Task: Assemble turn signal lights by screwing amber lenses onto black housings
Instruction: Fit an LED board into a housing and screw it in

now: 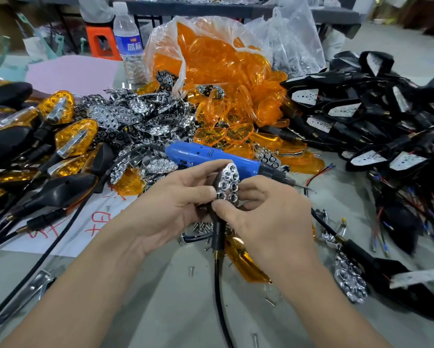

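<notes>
Grip: left hand [165, 207] and right hand [271, 217] both clasp one black plastic turn-signal housing [217, 234], pinching a chrome honeycomb reflector plate [228, 183] against its open face; the stalk hangs below the hands.
Handling: likely light and stiff. The chrome looks slippery and easily marked, so hold by the housing's edges and stalk.
Under the grip: small silver screws [200, 227], too many to count; one loose amber lens [246, 262].
Just behind: one blue electric screwdriver [205, 154], lying untouched.
Left of the grip: finished amber-and-black lights [67, 136], several.
Right of the grip: heap of bare black housings [361, 109], uncountable.
Further behind: heap of chrome reflectors [135, 114]; one clear plastic bag of amber lenses [210, 61].
Farthest: one clear water bottle [128, 38].
</notes>
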A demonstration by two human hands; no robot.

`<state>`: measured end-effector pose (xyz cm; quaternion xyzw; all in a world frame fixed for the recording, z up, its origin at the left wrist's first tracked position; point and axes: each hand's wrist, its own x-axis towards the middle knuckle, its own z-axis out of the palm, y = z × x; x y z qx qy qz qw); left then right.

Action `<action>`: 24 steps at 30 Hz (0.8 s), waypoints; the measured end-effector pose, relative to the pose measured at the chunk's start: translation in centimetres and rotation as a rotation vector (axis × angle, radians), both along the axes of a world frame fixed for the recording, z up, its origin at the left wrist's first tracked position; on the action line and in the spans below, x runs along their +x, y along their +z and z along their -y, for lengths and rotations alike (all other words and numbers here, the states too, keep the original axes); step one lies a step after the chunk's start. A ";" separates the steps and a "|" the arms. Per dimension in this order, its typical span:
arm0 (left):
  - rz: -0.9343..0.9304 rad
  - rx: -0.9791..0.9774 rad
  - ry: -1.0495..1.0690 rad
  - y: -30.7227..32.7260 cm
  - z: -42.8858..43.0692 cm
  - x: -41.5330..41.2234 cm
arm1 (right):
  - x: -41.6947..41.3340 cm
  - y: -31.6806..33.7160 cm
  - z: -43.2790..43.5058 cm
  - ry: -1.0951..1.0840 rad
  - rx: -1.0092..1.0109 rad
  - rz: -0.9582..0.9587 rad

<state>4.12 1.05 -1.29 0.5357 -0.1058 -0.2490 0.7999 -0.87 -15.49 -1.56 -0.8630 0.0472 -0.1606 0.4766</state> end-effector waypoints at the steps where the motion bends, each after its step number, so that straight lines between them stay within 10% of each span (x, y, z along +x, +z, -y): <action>1: 0.007 0.001 0.000 -0.1 0.1 0.0 | 0.0 0.1 0.0 0.009 0.014 -0.008; 10: -0.005 -0.045 0.025 -0.5 0.6 0.3 | -0.5 1.1 -0.3 0.002 0.056 0.094; 15: -0.050 -0.053 0.069 -0.3 0.5 0.5 | -0.1 1.3 0.5 -0.023 0.324 0.186; 24: -0.039 0.149 0.239 -0.1 1.1 0.0 | 1.0 1.9 2.3 0.192 1.069 -0.189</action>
